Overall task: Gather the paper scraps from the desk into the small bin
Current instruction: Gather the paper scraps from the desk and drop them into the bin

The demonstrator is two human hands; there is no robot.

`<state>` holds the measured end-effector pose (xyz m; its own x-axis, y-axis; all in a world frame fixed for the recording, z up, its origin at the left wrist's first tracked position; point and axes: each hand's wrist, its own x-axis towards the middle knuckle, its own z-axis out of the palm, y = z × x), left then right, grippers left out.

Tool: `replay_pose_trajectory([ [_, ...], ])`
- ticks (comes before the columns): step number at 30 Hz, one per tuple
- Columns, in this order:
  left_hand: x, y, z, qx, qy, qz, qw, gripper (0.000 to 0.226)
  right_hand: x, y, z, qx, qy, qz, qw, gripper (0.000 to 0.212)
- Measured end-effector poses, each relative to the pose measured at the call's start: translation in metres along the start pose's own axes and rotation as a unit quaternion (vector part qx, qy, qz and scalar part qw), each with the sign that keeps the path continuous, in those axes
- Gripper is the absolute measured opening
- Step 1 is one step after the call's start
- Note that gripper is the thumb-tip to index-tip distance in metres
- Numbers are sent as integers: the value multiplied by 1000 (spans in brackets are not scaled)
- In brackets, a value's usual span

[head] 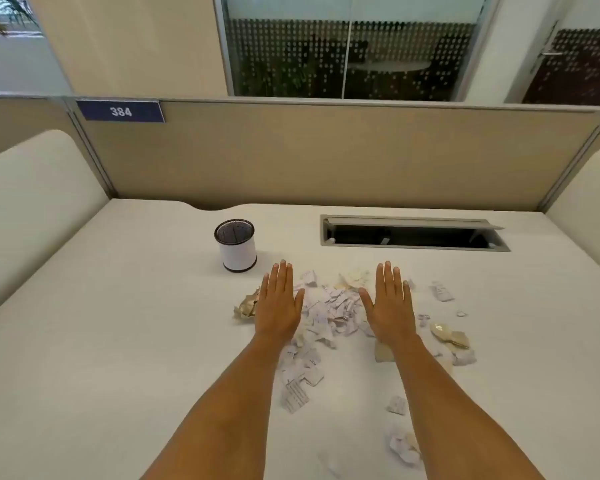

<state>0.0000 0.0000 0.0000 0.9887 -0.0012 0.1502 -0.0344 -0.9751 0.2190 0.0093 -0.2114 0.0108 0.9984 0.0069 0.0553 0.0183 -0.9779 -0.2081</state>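
Observation:
Torn white paper scraps (329,311) lie in a loose pile at the middle of the white desk (118,341). My left hand (279,303) lies flat, palm down, at the pile's left edge, holding nothing. At the right edge of the pile my right hand (390,304) is flat in the same way, also empty. A small round bin (236,244), white with a black mesh rim, stands upright just beyond my left hand. A crumpled tan scrap (247,304) sits left of my left hand. More scraps (452,337) lie to the right, and others (400,443) lie near the front edge.
An open cable slot (413,234) with a raised grey lid is set in the desk at the back right. A beige partition (326,154) with a blue "384" label closes the far side. Cream side panels (32,209) flank the desk.

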Motion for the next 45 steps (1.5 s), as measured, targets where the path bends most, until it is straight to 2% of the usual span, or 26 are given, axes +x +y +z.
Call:
replay_pose_trajectory([
  [3, -6, 0, 13, -7, -20, -12, 1000, 60, -5, 4, 15, 1, 11, 2, 1000, 120],
  [7, -15, -2, 29, -15, -39, -13, 999, 61, -14, 6, 33, -2, -14, 5, 1000, 119],
  [8, -16, -3, 32, -12, -45, -11, 999, 60, -15, 6, 36, 3, -27, 3, 1000, 114],
  [11, -19, -5, 40, -18, -61, -13, 998, 60, -16, 6, 44, 5, -53, 1, 999, 79],
  [15, -21, -6, 46, -13, -61, -9, 998, 59, -12, 6, 52, 21, -70, -1, 997, 65],
  [20, -20, -5, 51, -6, -60, -11, 998, 57, -12, 5, 59, -23, -66, -7, 998, 61],
  [27, -19, -4, 53, -10, -68, -19, 997, 57, -12, 6, 58, -19, -65, -9, 998, 60],
  [37, -19, -2, 46, -41, -44, -15, 998, 53, -9, 6, 52, 87, -44, 2, 995, 58],
  [45, -10, 6, 41, -87, -1, -10, 996, 48, -2, -9, 43, 160, 12, -24, 987, 51],
])
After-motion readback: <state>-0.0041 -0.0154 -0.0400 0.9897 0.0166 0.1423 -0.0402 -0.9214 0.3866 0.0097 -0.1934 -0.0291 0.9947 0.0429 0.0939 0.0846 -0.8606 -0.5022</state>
